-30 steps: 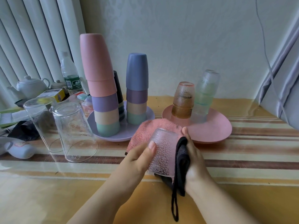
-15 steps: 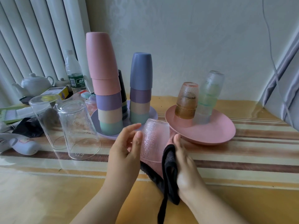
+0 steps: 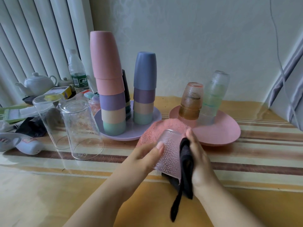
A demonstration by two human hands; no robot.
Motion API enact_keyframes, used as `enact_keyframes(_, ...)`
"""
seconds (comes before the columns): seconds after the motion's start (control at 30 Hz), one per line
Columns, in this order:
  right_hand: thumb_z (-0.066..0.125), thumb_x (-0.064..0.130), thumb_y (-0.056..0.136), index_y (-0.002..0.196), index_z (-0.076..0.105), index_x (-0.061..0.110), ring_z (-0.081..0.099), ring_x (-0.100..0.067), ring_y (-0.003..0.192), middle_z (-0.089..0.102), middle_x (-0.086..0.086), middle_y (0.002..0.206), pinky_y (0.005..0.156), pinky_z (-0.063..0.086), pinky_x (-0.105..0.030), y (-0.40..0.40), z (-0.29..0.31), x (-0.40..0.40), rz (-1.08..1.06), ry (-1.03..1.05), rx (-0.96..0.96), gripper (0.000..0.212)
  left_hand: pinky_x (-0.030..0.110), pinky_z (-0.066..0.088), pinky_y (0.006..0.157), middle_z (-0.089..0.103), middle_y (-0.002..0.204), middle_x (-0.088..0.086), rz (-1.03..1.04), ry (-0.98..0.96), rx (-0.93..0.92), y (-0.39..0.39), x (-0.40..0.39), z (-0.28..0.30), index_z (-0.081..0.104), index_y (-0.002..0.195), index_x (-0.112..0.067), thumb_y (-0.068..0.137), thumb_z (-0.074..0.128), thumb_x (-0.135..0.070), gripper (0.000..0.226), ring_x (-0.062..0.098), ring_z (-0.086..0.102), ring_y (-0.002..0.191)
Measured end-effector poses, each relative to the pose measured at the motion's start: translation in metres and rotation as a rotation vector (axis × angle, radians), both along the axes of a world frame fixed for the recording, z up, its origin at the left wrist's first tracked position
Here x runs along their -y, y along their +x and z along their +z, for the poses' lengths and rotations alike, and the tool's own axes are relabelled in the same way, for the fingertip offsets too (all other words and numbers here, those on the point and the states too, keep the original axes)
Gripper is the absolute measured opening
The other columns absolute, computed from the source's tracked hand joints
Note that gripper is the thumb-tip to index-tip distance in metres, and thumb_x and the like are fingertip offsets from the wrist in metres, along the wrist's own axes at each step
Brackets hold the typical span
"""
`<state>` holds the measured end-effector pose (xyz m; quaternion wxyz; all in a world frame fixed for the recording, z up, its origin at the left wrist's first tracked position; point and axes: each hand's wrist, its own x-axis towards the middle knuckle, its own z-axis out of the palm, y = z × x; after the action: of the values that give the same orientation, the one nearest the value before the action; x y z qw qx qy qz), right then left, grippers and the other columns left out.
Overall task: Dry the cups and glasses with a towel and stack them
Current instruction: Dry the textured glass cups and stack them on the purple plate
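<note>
Clear dimpled glass tumbler (image 3: 169,154) pinched by left hand (image 3: 144,158); right hand (image 3: 196,154) clamps pink-black towel (image 3: 164,128). Risk: slip toward 12 o'clock topples amber glass stack (image 3: 191,101).

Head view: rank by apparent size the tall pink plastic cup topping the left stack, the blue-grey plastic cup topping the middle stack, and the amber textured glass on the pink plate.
1. Tall pink plastic cup
2. Blue-grey plastic cup
3. Amber textured glass
All stand at similar depth, so this order looks reliable.
</note>
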<state>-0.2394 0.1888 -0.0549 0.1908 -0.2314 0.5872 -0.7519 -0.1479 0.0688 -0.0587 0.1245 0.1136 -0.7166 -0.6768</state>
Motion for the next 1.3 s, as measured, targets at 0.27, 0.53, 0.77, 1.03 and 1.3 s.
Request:
enact_keyframes(0.27,0.039,0.061,0.090,0.114,0.064,0.008,0.066,-0.030,0.097,0.069,-0.019,0.108,0.089,0.049,-0.043,0.011,-0.004,0.011,0.266,-0.233,0.536,0.063,0.032,0.039,0.108,0.055,0.133,-0.004,0.039,0.136,-0.196,-0.002,-0.004,0.005,0.069,0.116,-0.028,0.072,0.064,-0.067,0.059,0.002,0.052,0.122)
enact_keyframes(0.53,0.034,0.041,0.096,0.093,0.050,0.043,0.046,0.033,0.081,0.056,0.046,0.092,0.081,0.035,0.002,0.016,0.001,0.006,-0.009,0.065,0.062,0.017,0.014,0.044,0.068,0.066,0.084,-0.013,0.531,-0.402,-0.293,-0.006,0.002,0.000,0.061,0.096,-0.036,0.092,0.052,-0.051,0.018,0.001,0.060,0.078)
enact_keyframes(0.77,0.028,0.059,0.077,0.112,0.041,0.050,0.044,0.019,0.110,0.050,0.035,0.117,0.093,0.031,-0.004,0.018,0.002,0.007,-0.009,0.176,-0.090,0.038,0.022,0.045,0.097,0.063,0.119,-0.012,0.305,-0.524,-0.100,-0.005,-0.001,-0.001,0.055,0.132,-0.025,0.068,0.049,-0.076,0.082,0.002,0.056,0.112)
enact_keyframes(1.03,0.059,0.082,0.057,0.110,0.065,0.034,0.057,-0.019,0.118,0.063,0.002,0.124,0.109,0.037,-0.046,-0.006,0.002,0.003,-0.115,0.067,0.105,0.071,0.028,0.049,0.093,0.072,0.112,0.004,-0.065,0.051,-0.098,-0.001,0.003,-0.001,0.064,0.119,-0.013,0.078,0.066,-0.045,0.052,0.018,0.066,0.108)
enact_keyframes(1.3,0.054,0.026,0.095,0.101,0.061,0.026,0.059,0.008,0.086,0.065,0.020,0.093,0.080,0.044,-0.016,-0.028,-0.007,0.001,-0.196,0.232,-0.115,0.009,0.019,0.053,0.074,0.074,0.102,0.005,0.006,0.057,-0.117,-0.003,0.002,0.003,0.063,0.114,-0.009,0.055,0.079,-0.034,0.066,0.016,0.071,0.093)
